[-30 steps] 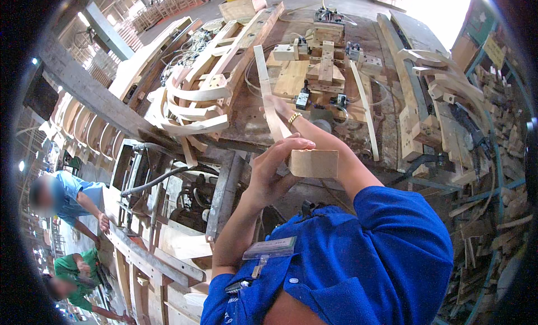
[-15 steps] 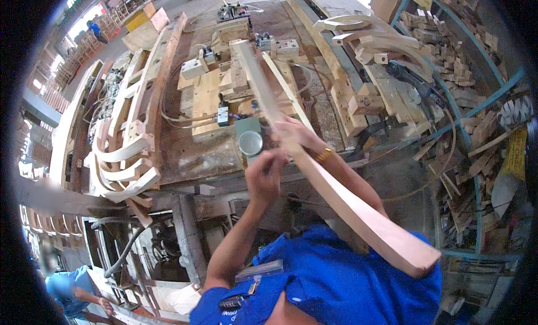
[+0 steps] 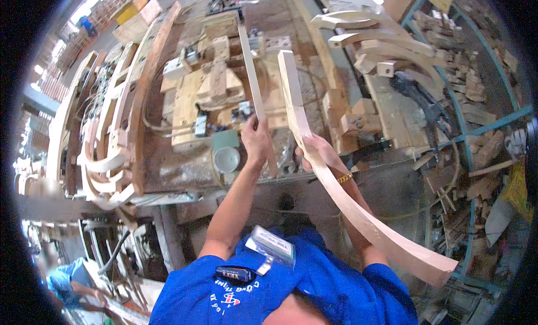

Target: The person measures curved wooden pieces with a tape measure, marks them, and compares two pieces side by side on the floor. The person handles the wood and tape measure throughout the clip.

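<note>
My right hand [image 3: 322, 152] is closed around a long, pale, curved wooden chair leg [image 3: 364, 217]. The leg slants from above the bench down past my right forearm. My left hand [image 3: 256, 141] has its fingers wrapped round a narrow straight wooden strip [image 3: 248, 61], whose far end points away from me. Beyond my hands lies a wooden jig [image 3: 185, 103] with small clamps and blocks on it. Just left of my left wrist, a round pale bowl [image 3: 226, 159] stands beside a green square [image 3: 225, 139].
Curved wooden parts lie stacked at the bench's left [image 3: 106, 163] and right [image 3: 372, 44]. A black power tool [image 3: 417, 100] rests on the right side. Blue metal racks [image 3: 471, 137] hold offcuts farther right. Another person in blue [image 3: 70, 283] is at the lower left.
My left hand has moved from beside the chair leg onto the strip and taken hold of it. The chair leg has swung right in my right hand, and the strip now lies farther left.
</note>
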Available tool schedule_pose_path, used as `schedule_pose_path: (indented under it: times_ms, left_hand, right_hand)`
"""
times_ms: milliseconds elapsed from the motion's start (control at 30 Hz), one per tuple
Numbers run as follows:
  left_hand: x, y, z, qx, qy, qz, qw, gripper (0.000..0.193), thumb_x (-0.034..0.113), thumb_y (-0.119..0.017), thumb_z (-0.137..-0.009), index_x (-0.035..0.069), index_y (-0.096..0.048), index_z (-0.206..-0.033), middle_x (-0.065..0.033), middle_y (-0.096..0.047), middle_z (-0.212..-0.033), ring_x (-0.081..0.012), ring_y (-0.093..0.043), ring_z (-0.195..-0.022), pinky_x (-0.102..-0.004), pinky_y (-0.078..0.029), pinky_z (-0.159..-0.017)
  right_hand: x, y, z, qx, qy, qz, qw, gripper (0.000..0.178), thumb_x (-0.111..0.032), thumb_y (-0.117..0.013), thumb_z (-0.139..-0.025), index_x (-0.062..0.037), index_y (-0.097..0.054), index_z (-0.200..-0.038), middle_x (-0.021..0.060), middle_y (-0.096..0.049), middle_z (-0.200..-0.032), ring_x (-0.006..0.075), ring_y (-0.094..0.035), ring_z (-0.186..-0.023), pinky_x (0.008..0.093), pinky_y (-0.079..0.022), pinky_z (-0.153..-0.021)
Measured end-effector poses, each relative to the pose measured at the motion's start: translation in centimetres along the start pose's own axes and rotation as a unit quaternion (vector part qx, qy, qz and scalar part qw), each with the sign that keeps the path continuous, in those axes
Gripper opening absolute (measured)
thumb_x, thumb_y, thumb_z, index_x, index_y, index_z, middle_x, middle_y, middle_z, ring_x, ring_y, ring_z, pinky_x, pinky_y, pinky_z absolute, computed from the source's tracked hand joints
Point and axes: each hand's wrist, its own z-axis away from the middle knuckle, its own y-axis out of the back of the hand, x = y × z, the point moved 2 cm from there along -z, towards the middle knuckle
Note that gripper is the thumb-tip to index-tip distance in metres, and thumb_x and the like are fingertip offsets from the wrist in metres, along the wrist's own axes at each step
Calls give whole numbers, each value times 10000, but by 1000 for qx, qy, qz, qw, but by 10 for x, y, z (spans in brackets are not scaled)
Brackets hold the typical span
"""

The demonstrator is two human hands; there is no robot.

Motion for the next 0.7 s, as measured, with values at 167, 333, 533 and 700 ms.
schedule_pose_path:
  times_ms: [167, 333, 533, 700]
  left_hand:
    - [54, 56, 2, 92, -104, 10, 990, 300, 173, -584, -948, -65, -671, -1109, -77, -699, -926, -125, -607, -835, -262, -467, -766]
    - [65, 129, 11, 167, -129, 59, 976, 277, 119, -605, -939, -79, -655, -1125, -91, -696, -1007, -144, -624, -906, -281, -486, -839]
    - [76, 200, 22, 251, -176, 71, 949, 238, 90, -617, -931, -85, -653, -1089, -91, -689, -974, -128, -620, -886, -270, -487, -812]
    - [91, 229, 31, 283, -195, 34, 938, 240, 83, -638, -920, -87, -656, -1089, -95, -692, -963, -126, -619, -864, -257, -491, -790]
  right_hand:
    - [26, -81, -40, -63, -3, 20, 998, 336, -256, -495, -992, -62, -475, -1266, 73, -582, -784, 174, -539, -432, 298, -437, -372]
    - [48, -154, -58, -158, 30, 100, 982, 431, -231, -515, -968, -84, -439, -1366, 70, -583, -784, 188, -581, -466, 301, -471, -404]
    - [77, -207, -52, -201, 13, 127, 971, 445, -258, -501, -967, -70, -434, -1364, 59, -558, -782, 175, -568, -479, 295, -465, -415]
    - [91, -230, -41, -203, 3, 181, 962, 455, -268, -490, -962, -45, -440, -1356, 61, -534, -829, 157, -551, -511, 286, -464, -440]
